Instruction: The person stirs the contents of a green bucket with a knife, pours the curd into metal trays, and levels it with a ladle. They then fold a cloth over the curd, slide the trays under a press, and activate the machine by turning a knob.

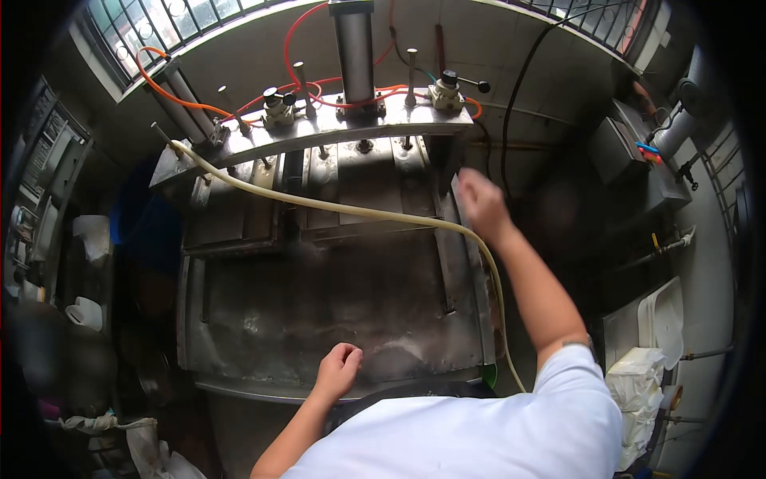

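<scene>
My right hand (483, 206) is raised at the right end of a metal press and looks slightly blurred. Its fingers are curled beside a pale flat edge (457, 195); whether they hold anything is hidden. Low over the front of the wet steel table (335, 299) is my left hand (341, 369), closed in a loose fist with nothing visible in it. A cream hose (359, 211) crosses the press and bends down past my right forearm. Beneath the press crossbar (319, 129), flat metal plates (367, 188) hang from rods over the table's rear part.
An upright air cylinder (354, 60) stands on the crossbar, with valves (447, 92) and orange tubing (191, 104) around it. To the left are a blue barrel (148, 211) and a cluttered rack (48, 168). White bags (638, 391) and a white tub (661, 323) are at right.
</scene>
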Tool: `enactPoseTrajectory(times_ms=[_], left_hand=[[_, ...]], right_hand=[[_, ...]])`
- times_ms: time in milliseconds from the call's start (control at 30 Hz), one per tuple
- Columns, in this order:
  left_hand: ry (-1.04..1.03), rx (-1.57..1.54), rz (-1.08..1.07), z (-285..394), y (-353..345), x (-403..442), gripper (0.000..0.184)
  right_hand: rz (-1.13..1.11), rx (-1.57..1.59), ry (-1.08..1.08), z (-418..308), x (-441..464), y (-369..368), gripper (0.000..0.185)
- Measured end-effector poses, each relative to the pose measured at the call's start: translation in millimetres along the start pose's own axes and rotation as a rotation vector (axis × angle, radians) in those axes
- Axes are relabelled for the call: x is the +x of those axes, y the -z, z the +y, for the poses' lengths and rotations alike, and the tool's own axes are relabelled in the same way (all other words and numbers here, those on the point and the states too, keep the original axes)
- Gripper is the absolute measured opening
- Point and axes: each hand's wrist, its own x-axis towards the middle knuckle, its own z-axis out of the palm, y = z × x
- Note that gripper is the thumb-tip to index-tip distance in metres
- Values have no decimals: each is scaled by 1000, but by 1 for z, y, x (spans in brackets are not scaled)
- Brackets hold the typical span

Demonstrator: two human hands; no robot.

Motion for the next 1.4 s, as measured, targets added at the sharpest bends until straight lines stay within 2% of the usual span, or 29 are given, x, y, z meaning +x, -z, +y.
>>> enactPoseTrajectory(times_ms=[67, 100, 133, 167, 200, 233, 333, 400, 467, 533, 567, 633, 733, 800, 867, 900, 933, 1000, 1133, 1267, 1333, 1400], left_hand=[[-96, 337, 40, 0, 0, -9, 28], [-168, 387, 84, -5, -3, -6, 30], [-344, 578, 106, -5, -2, 2, 32], [-433, 684, 126, -4, -3, 12, 42], [-469, 700, 116, 0, -3, 28, 58], [-549, 802, 214, 10, -8, 45, 68], [-649, 1051, 313, 65, -12, 110, 86], [-597, 1178, 382, 103, -22, 145, 88], [-531, 1223, 358, 134, -26, 177, 90], [-276, 1275, 216, 155, -28, 198, 103], [-272, 1276, 219, 156, -27, 204, 103], [-280, 1414, 163, 157, -28, 212, 120], [-311, 1395, 162, 151, -25, 216, 130], [-268, 1370, 115, 161, -19, 224, 131], [-63, 1300, -148, 173, -14, 234, 131], [-169, 1298, -105, 173, -15, 235, 128], [-154, 1297, -113, 166, -15, 236, 128], [-313, 1387, 44, 154, -13, 240, 127], [-216, 1321, 44, 154, -14, 234, 124], [-360, 1334, 113, 138, -15, 243, 125], [-212, 1407, 27, 160, -16, 244, 125], [-221, 1402, 88, 172, -20, 229, 124]], right_hand=[[-135, -3, -82, -25, -102, -14, 15], [-191, -6, -162, -31, -147, -22, 17], [-250, 2, -204, -42, -179, -23, 18], [-244, 4, -252, -51, -205, -29, 20], [-223, -15, -260, -56, -221, -35, 25], [-222, -58, -219, -60, -223, -41, 31], [-211, -148, -94, -76, -187, -57, 51], [-220, -296, -37, -82, -152, -70, 59], [-246, -395, -15, -73, -122, -93, 65], [-231, -485, -17, -68, -101, -112, 67], [-213, -576, -14, -68, -94, -120, 70], [-200, -586, -52, -75, -90, -130, 71], [-222, -627, -65, -79, -85, -129, 73], [-220, -655, -24, -71, -80, -136, 72], [-261, -683, 67, -54, -79, -147, 70], [-273, -673, 65, -49, -83, -153, 70], [-283, -652, 60, -49, -86, -157, 70], [-305, -624, 61, -44, -90, -163, 70], [-219, -585, -12, -41, -84, -160, 71], [-237, -559, 35, -37, -87, -164, 64], [-243, -607, 78, -36, -76, -156, 60], [-289, -598, 67, -43, -71, -143, 56]])
